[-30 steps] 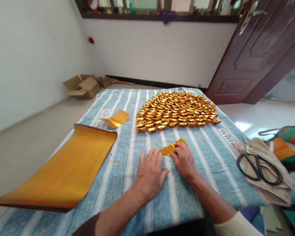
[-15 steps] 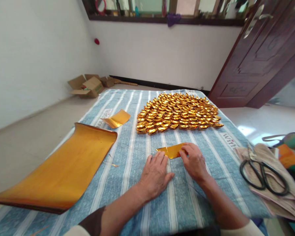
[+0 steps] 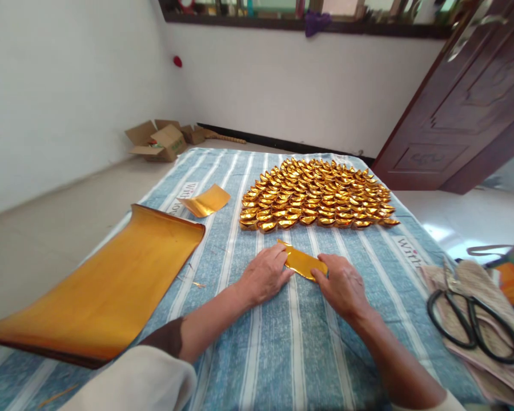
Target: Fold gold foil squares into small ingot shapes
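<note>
Clamped at both end edges by left hand (image 3: 263, 274) and right hand (image 3: 343, 285), gold foil strip (image 3: 302, 263) left slim room before foil ingots (image 3: 314, 197)!

A beige towel (image 3: 476, 273) lies at the tabletop's (image 3: 225, 359) right edge. Beyond the far corners stand an open cardboard box (image 3: 171, 142), left, and a panelled door (image 3: 458, 123), right.

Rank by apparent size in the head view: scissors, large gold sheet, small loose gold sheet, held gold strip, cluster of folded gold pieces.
1. Large gold sheet
2. Cluster of folded gold pieces
3. Scissors
4. Small loose gold sheet and held gold strip: look alike, so unranked
</note>
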Tool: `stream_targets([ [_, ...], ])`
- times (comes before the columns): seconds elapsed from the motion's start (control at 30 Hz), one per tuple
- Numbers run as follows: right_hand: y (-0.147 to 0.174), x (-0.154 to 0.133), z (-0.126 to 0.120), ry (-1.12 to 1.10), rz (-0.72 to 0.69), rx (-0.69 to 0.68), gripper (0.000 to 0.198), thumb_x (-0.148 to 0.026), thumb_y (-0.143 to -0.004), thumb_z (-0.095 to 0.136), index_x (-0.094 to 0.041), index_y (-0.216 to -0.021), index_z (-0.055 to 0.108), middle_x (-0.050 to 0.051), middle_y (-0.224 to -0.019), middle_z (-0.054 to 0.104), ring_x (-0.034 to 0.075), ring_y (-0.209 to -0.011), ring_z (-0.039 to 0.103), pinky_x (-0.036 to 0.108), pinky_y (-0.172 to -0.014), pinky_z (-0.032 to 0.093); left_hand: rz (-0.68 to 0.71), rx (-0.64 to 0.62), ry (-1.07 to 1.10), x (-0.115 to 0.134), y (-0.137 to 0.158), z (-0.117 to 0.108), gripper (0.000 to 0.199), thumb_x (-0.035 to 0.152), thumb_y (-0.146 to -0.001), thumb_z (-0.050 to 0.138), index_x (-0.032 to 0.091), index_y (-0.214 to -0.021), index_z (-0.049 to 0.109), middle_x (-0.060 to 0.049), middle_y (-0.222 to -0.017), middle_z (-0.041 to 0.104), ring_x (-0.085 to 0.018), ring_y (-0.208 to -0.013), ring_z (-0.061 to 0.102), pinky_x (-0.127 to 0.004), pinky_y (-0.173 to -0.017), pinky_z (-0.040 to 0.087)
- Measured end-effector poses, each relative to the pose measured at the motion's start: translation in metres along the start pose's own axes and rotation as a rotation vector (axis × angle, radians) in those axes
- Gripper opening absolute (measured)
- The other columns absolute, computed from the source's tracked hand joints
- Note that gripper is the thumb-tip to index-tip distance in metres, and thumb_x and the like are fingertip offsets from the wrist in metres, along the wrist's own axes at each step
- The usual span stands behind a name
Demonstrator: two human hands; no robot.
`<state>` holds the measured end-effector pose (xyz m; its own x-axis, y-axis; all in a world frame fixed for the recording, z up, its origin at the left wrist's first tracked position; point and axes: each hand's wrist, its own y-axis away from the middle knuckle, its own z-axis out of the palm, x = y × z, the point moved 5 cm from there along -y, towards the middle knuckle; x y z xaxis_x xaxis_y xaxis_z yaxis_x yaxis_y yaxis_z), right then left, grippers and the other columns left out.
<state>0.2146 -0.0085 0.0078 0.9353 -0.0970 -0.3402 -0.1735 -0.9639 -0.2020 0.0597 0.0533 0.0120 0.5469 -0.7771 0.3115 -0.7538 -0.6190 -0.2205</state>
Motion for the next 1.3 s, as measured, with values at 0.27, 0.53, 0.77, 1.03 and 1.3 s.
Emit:
stream_targets([
  [0.27,0.034,-0.036,-0.01,-0.161,-0.013,-0.261,0.028,-0.031,-0.087,0.055,-0.02,-0.062,0.061,-0.001,-0.056,0.061,0.012,-0.051,0.052,0.024,-0.05,0.026,0.083,-0.018,0.074,-0.007,-0.015,0.008,0.012,0.008,-0.086,0.049,0.011,-0.092,0.059,-0.013,-0.113,0.061,-0.021,-0.111,0.057,-0.036,-0.099,0.046],
  [0.53,-0.017,-0.008,-0.015,-0.163,0.068,-0.09,0.022,-0.036,-0.087,0.055,-0.022,-0.095,0.069,0.001,-0.065,0.066,0.016,-0.06,0.059,0.026,-0.058,0.037,0.292,-0.114,0.283,-0.003,-0.024,0.006,0.018,0.002,-0.083,0.047,0.013,-0.083,0.061,-0.009,-0.113,0.063,-0.017,-0.106,0.059,-0.03,-0.092,0.049],
  [0.77,-0.053,-0.006,0.014,-0.11,-0.283,-0.028,0.018,-0.021,-0.082,0.058,-0.02,-0.095,0.071,0.011,-0.111,0.063,0.025,-0.106,0.056,0.036,-0.088,0.044,0.287,-0.046,0.181,0.001,-0.032,0.007,0.014,0.01,-0.088,0.049,0.012,-0.082,0.062,-0.008,-0.096,0.064,-0.016,-0.09,0.06,-0.029,-0.082,0.05],
  [1.03,-0.04,-0.004,0.017,-0.031,-0.308,0.025,0.014,-0.023,-0.084,0.058,-0.018,-0.083,0.071,0.012,-0.104,0.062,0.026,-0.102,0.053,0.04,-0.088,0.043,0.255,-0.009,0.063,0.016,0.011,-0.004,0.012,0.016,-0.089,0.049,0.014,-0.091,0.062,-0.01,-0.102,0.065,-0.022,-0.103,0.058,-0.038,-0.088,0.049],
  [1.3,-0.03,-0.027,0.008,0.006,-0.592,0.101,0.018,-0.012,-0.089,0.05,-0.017,-0.093,0.067,0.012,-0.111,0.062,0.025,-0.113,0.049,0.039,-0.091,0.039,0.299,-0.098,0.137,0.01,0.014,-0.006,0.014,0.012,-0.087,0.051,0.014,-0.096,0.062,-0.011,-0.118,0.061,-0.022,-0.114,0.055,-0.04,-0.095,0.045],
])
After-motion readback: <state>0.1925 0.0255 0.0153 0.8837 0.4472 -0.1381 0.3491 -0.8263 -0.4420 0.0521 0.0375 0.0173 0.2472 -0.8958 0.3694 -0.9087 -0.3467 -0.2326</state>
